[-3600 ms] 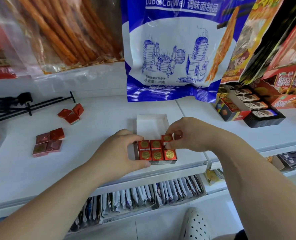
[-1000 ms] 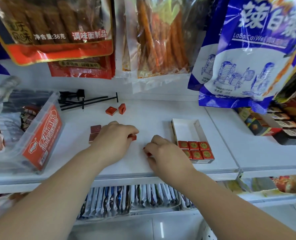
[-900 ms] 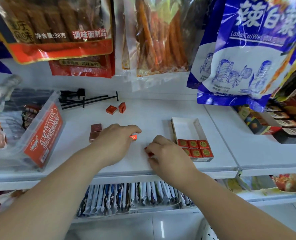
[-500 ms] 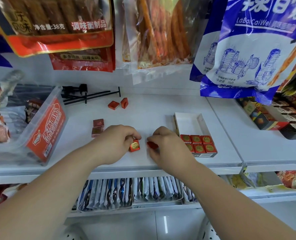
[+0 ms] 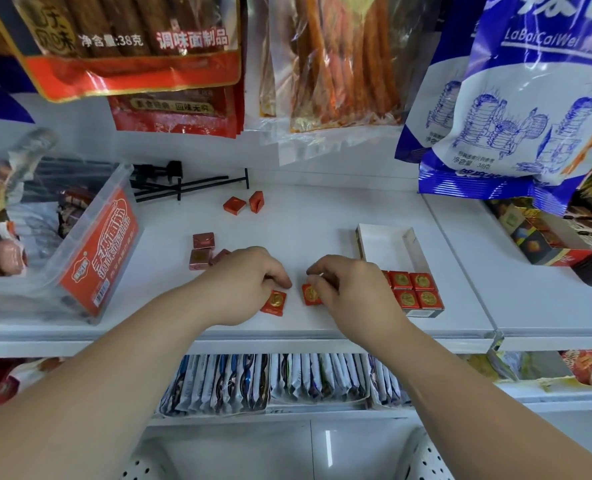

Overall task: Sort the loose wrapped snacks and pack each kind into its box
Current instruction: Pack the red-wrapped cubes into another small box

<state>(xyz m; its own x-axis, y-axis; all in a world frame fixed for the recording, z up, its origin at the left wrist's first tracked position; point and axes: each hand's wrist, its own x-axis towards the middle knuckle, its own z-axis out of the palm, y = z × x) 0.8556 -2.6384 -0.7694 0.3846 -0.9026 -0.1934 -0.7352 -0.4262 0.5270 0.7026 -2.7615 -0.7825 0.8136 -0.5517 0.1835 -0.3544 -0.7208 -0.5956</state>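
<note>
Right hand [image 5: 353,292] pinches a red candy [image 5: 309,294] on the shelf [image 5: 305,230]; left hand [image 5: 248,282], fingers curled, touches a second candy [image 5: 274,303], grip unclear. Keep gold faces up; seat both flush behind the filled rows in the box [image 5: 384,247].

Person, parts in view. 2 forearms, left forearm [image 5: 114,375] and right forearm [image 5: 461,393]: bare to the frame's edge, smooth. 2 hands, left hand [image 5: 242,285] and right hand [image 5: 350,292]: bare; nails too small to tell.
</note>
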